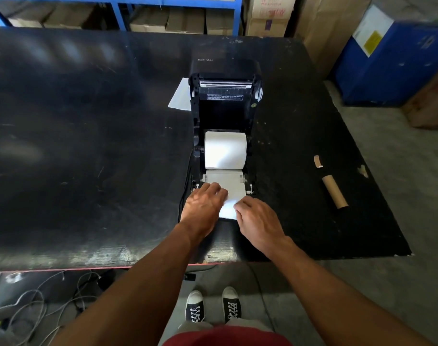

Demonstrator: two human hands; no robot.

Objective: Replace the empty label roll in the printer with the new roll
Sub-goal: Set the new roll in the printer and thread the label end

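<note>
A black label printer [224, 113] stands on the black table [88, 146] with its lid swung up and back. A full white label roll [225, 150] lies in its bay. The roll's loose paper end [229, 196] runs forward over the front guide. My left hand [203, 207] presses on the paper's left side. My right hand [259, 221] holds the paper's right front corner. The empty brown cardboard core [335, 192] lies on the table to the right of the printer.
A white paper sheet [180, 96] lies left of the printer's lid. A small cardboard scrap [318, 161] lies near the core. Blue shelving and cartons stand behind the table, a blue box [392, 61] at the right. Cables trail on the floor at the lower left.
</note>
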